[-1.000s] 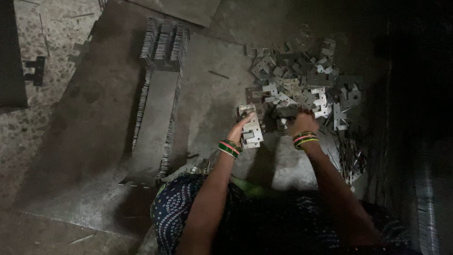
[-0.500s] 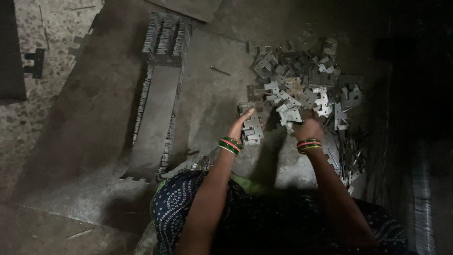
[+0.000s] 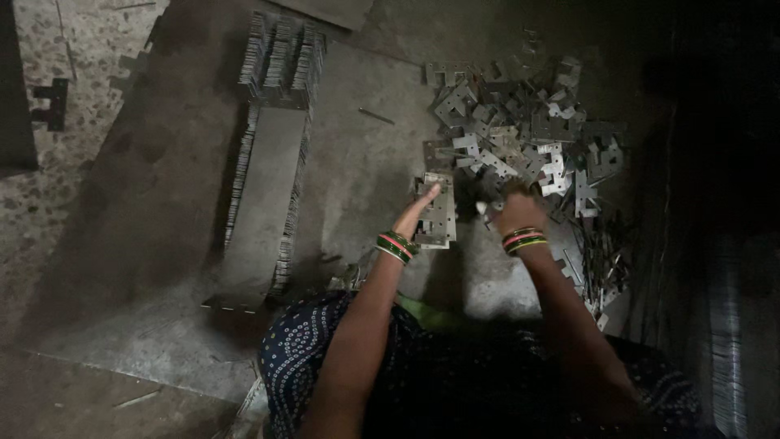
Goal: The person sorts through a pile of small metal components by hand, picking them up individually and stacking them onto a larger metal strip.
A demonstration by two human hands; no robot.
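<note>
My left hand (image 3: pixel 416 216) holds a small stack of flat grey metal plates (image 3: pixel 439 215) upright in front of me. My right hand (image 3: pixel 510 208) is closed around another small metal plate at the near edge of a loose pile of notched metal plates (image 3: pixel 520 138). Both wrists wear coloured bangles. The scene is dim, so the piece in my right hand is hard to make out.
A long row of stacked metal plates (image 3: pixel 268 179) lies on the floor to the left, over a grey sheet (image 3: pixel 162 211). Thin metal strips (image 3: pixel 601 260) lie at the right of the pile. A dark bracket (image 3: pixel 50 104) lies on the speckled floor at far left.
My right hand has drawn back from the pile toward the stack in my left hand. My left hand stays almost in place with its plates.
</note>
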